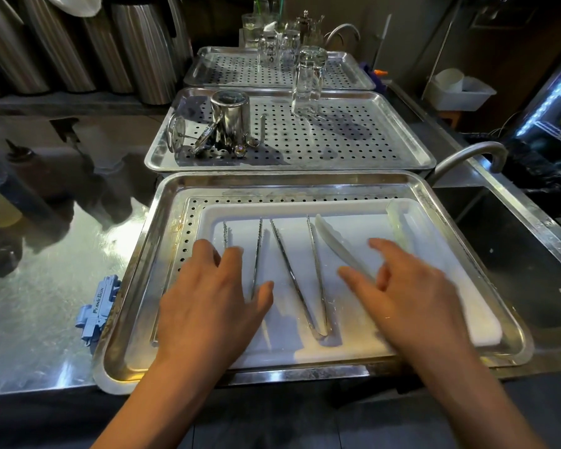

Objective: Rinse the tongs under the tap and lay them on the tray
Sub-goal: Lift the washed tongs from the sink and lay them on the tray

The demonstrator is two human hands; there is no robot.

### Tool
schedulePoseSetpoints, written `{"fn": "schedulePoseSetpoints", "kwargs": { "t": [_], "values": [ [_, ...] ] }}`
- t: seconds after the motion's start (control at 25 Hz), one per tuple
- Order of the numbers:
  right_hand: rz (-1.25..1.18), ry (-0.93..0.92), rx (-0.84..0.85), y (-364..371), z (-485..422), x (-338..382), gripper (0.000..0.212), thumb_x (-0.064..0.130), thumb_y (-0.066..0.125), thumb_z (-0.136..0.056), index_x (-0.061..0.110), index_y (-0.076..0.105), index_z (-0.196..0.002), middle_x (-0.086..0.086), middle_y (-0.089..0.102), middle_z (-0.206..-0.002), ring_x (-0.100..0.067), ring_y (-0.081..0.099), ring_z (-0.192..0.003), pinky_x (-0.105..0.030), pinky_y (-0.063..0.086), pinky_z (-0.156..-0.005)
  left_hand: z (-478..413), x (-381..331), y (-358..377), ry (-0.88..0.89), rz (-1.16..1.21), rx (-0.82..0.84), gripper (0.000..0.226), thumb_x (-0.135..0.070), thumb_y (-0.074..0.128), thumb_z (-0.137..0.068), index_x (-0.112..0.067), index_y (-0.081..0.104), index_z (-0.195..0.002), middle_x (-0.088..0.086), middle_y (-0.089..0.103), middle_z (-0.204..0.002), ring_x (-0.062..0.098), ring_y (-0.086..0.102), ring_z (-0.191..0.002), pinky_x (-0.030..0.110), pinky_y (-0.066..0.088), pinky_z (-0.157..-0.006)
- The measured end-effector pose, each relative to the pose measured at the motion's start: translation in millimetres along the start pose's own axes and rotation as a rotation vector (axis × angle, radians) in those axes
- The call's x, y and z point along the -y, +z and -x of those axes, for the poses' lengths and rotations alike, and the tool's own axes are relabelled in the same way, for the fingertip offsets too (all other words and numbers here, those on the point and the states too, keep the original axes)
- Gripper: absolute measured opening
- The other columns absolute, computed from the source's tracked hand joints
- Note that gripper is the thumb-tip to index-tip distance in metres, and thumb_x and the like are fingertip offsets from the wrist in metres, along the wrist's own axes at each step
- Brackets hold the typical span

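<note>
Two pairs of slim metal tongs lie on a white board [363, 345] inside the nearest perforated steel tray [133, 319]. One pair of tongs [305, 280] lies in full view mid-board, its hinge toward me. The other pair of tongs [257, 254] lies to its left, its near end under my left hand [208, 306]. That hand hovers flat with fingers spread. My right hand [405, 299] hovers with fingers apart over a white plastic pair of tongs [334, 244]. Neither hand grips anything. The tap [467, 155] curves over the sink [525, 264] at the right.
Two more perforated trays stand behind: the middle tray [353, 137] holds a steel cup [230, 119], a strainer and a tall glass [308, 81]; the far tray [227, 69] holds glasses. A blue toy gun [99, 309] lies left of the near tray. Steel canisters line the back left.
</note>
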State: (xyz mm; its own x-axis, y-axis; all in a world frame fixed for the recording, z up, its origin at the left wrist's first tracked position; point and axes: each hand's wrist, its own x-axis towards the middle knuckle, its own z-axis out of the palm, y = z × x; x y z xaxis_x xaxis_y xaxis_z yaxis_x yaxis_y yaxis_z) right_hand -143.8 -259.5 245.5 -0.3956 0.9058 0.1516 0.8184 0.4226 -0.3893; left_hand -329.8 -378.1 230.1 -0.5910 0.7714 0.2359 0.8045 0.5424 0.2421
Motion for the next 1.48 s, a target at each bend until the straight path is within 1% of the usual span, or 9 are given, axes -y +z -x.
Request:
{"fn": "schedulePoseSetpoints", "kwargs": {
  "t": [0.08,0.2,0.32,0.48,0.76,1.04,1.2,1.36,1.48],
  "values": [
    [0.078,0.051,-0.059,-14,-1,-25,0.073,0.072,0.05,-0.077,0.029,0.051,-0.137,-0.003,0.061,-0.116,-0.03,0.062,-0.101,-0.04,0.049,-0.075,4,4,-1,0.051,0.042,-0.026,0.051,-0.052,0.067,-0.08,-0.025,0.063,-0.124,0.001,0.056,-0.106,0.025,0.06,-0.094,0.03,0.035,-0.064],
    [0.171,0.118,0.053,-14,-3,-40,0.077,0.065,0.062,-0.08,0.026,0.043,-0.143,-0.007,0.05,-0.131,-0.031,0.057,-0.112,-0.037,0.045,-0.078,6,7,1,0.066,0.117,0.021,0.041,-0.04,0.071,-0.081,-0.025,0.069,-0.119,0.0,0.06,-0.103,0.026,0.06,-0.097,0.03,0.034,-0.066],
    [0.139,0.128,0.053,-8,-4,-40,0.079,0.064,0.063,-0.08,0.025,0.039,-0.145,-0.006,0.047,-0.131,-0.03,0.057,-0.111,-0.032,0.038,-0.073,6,7,3,0.068,0.121,0.035,0.036,-0.037,0.072,-0.081,-0.027,0.07,-0.115,-0.002,0.059,-0.102,0.026,0.061,-0.094,0.031,0.037,-0.064],
    [0.131,0.145,0.072,-5,-4,-39,0.081,0.067,0.06,-0.08,0.025,0.038,-0.145,-0.008,0.049,-0.129,-0.032,0.056,-0.111,-0.032,0.034,-0.073,6,8,4,0.065,0.121,0.025,0.034,-0.036,0.073,-0.079,-0.027,0.071,-0.112,-0.001,0.059,-0.1,0.027,0.061,-0.091,0.032,0.038,-0.062],
    [0.103,0.125,0.064,-2,-3,-32,0.079,0.068,0.058,-0.081,0.024,0.037,-0.144,-0.006,0.049,-0.126,-0.029,0.058,-0.105,-0.031,0.037,-0.072,6,7,5,0.064,0.108,0.016,0.033,-0.033,0.074,-0.079,-0.025,0.071,-0.111,0.0,0.057,-0.1,0.028,0.061,-0.09,0.032,0.038,-0.06],
    [0.099,0.124,0.057,-2,-3,-34,0.08,0.069,0.058,-0.081,0.025,0.037,-0.144,-0.006,0.049,-0.131,-0.027,0.057,-0.11,-0.031,0.039,-0.074,6,6,4,0.072,0.102,0.013,0.035,-0.035,0.073,-0.081,-0.026,0.07,-0.114,-0.001,0.055,-0.101,0.027,0.06,-0.09,0.032,0.038,-0.06],
    [0.077,0.145,0.074,-4,-4,-37,0.082,0.074,0.055,-0.079,0.025,0.038,-0.143,-0.005,0.05,-0.132,-0.027,0.057,-0.112,-0.038,0.048,-0.082,6,5,3,0.086,0.111,0.003,0.036,-0.035,0.075,-0.079,-0.024,0.071,-0.113,0.002,0.057,-0.1,0.029,0.06,-0.086,0.031,0.038,-0.058],
    [-0.143,0.212,0.004,-15,-4,-51,0.064,0.062,0.057,-0.085,0.028,0.048,-0.139,-0.001,0.057,-0.122,-0.017,0.055,-0.1,-0.042,0.051,-0.084,9,11,1,0.106,0.194,-0.048,0.038,-0.025,0.082,-0.074,-0.019,0.073,-0.11,0.003,0.06,-0.095,0.032,0.062,-0.083,0.032,0.04,-0.06],
    [-0.193,0.232,-0.048,-21,-2,-60,0.046,0.047,0.062,-0.091,0.027,0.056,-0.132,0.003,0.06,-0.109,-0.021,0.059,-0.099,-0.047,0.055,-0.085,12,16,0,0.118,0.228,-0.077,0.035,-0.018,0.084,-0.073,-0.018,0.074,-0.106,0.002,0.061,-0.093,0.03,0.061,-0.084,0.032,0.04,-0.061]
  ]
}}
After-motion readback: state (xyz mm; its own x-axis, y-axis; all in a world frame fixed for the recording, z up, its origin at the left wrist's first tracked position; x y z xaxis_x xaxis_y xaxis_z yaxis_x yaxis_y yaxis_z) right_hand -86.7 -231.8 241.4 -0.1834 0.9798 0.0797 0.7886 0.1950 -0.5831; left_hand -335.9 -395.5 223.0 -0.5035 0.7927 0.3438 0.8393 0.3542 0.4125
